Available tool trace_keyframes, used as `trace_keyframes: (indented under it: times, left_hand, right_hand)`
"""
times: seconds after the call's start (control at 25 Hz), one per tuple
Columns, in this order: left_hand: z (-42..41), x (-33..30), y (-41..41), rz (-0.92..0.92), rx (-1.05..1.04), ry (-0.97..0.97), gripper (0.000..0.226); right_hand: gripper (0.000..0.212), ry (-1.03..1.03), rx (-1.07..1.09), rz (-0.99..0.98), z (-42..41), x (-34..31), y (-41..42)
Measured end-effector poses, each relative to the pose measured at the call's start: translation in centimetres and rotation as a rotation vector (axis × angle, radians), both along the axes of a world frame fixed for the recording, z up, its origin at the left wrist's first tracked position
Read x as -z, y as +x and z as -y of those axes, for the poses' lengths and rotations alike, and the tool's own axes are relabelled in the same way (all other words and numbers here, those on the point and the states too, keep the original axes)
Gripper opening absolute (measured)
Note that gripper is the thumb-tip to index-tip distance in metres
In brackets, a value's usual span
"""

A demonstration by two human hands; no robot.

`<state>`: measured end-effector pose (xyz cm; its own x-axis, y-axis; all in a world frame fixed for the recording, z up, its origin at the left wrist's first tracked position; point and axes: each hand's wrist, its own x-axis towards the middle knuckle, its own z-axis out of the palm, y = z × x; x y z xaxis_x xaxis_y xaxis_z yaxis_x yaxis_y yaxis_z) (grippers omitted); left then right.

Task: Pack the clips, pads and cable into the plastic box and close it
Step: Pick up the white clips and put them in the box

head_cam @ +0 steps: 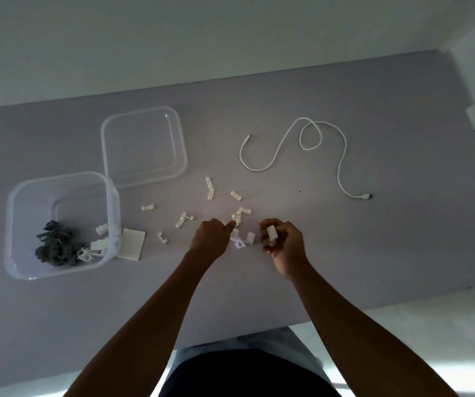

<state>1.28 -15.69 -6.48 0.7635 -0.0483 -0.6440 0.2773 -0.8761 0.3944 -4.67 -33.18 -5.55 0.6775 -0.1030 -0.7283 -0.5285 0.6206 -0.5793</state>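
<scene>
Box (24,196) left, lid (144,144) behind it, clips (210,193) centre, cable (339,156) right

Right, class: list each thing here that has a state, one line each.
box: open, partly filled
lid: off, lying beside the box
cable: loose on the table, not packed
white clips: scattered on the table
left hand: pinching a clip
right hand: holding a clip

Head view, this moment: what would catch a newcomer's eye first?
Two hands meet at the table's middle among scattered white clips: the right hand grips one clip, the left hand pinches at the pile. At far left stands the open plastic box, dark and white pieces already inside, its lid lying behind it. A white cable snakes loose at right.
</scene>
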Motion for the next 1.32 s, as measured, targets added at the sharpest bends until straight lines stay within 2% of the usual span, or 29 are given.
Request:
trace_keyframes:
  times: [0.08, 0.12, 0.2, 0.28, 0.36, 0.48, 0.64, 0.76, 0.84, 1.04, 1.32]
  left_hand:
    - [0.7, 0.1, -0.2, 0.049, 0.126, 0.087, 0.061]
    - [1.0, 0.2, -0.2, 0.055, 0.170, 0.113, 0.062]
    - [1.5, 0.2, -0.2, 0.051, 0.244, 0.152, 0.061]
    - [1.6, 0.2, -0.4, 0.046, 0.299, 0.175, 0.054]
    - [1.3, 0.4, -0.4, 0.013, 0.286, 0.164, 0.048]
    - [0.5, 0.3, -0.2, -0.102, 0.139, 0.035, 0.045]
    - [-1.3, -1.0, -1.1, -0.292, -0.372, -0.434, 0.043]
    - [-2.8, -1.6, -2.0, -0.419, -0.541, -0.671, 0.038]
    - [-3.4, -1.9, -2.2, -0.485, -0.578, -0.757, 0.038]
    - [-4.0, -2.2, -2.3, -0.508, -0.522, -0.751, 0.039]
    - [-6.1, -2.0, -2.1, -0.467, -0.366, -0.671, 0.040]
  right_hand:
    - [0.040, -0.082, -0.038, -0.034, 0.0, 0.2, -0.6]
    - [0.043, -0.225, -0.086, -0.061, -0.2, 0.5, -0.7]
    - [0.042, -0.642, -0.265, -0.039, -0.6, 1.3, -0.9]
    - [0.029, -0.958, -0.443, 0.038, -1.3, 2.2, -1.3]
    - [0.020, -1.034, -0.570, 0.063, -2.1, 2.2, -1.3]
    - [0.034, -1.182, -0.703, 0.034, -3.0, 2.7, -0.8]
    - [0.018, -1.246, -0.737, 0.039, -3.7, 3.3, -1.4]
    - [0.015, -1.253, -0.701, 0.060, -3.6, 3.9, -1.8]
    - [0.016, -1.214, -0.658, 0.075, -3.5, 4.0, -2.0]
    - [0.023, -1.110, -0.488, 0.133, -3.5, 2.9, -3.2]
    - [0.039, -1.199, -0.622, 0.165, -7.7, 2.4, -5.6]
